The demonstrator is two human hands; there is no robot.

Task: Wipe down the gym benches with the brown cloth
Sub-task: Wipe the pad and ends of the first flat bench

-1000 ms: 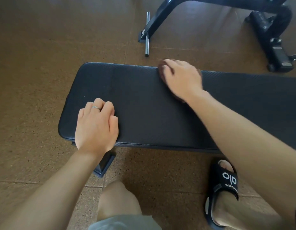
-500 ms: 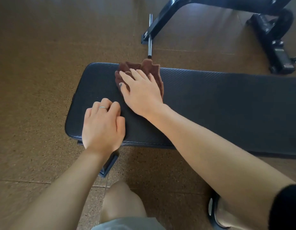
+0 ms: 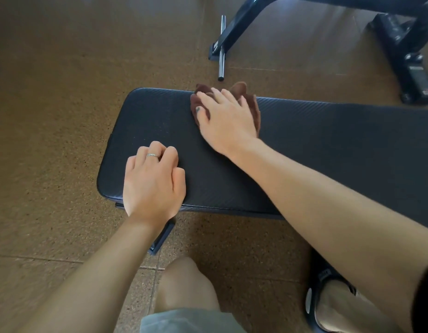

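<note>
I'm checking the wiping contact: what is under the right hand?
The brown cloth lies under the right hand, spread on the black bench pad. Its edges show past the fingers; its middle and the pad beneath are covered.

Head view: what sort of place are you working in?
Most likely a gym. The right hand presses a brown cloth on a padded black bench, a black steel equipment frame stands behind, and the floor looks like speckled rubber matting.
</note>
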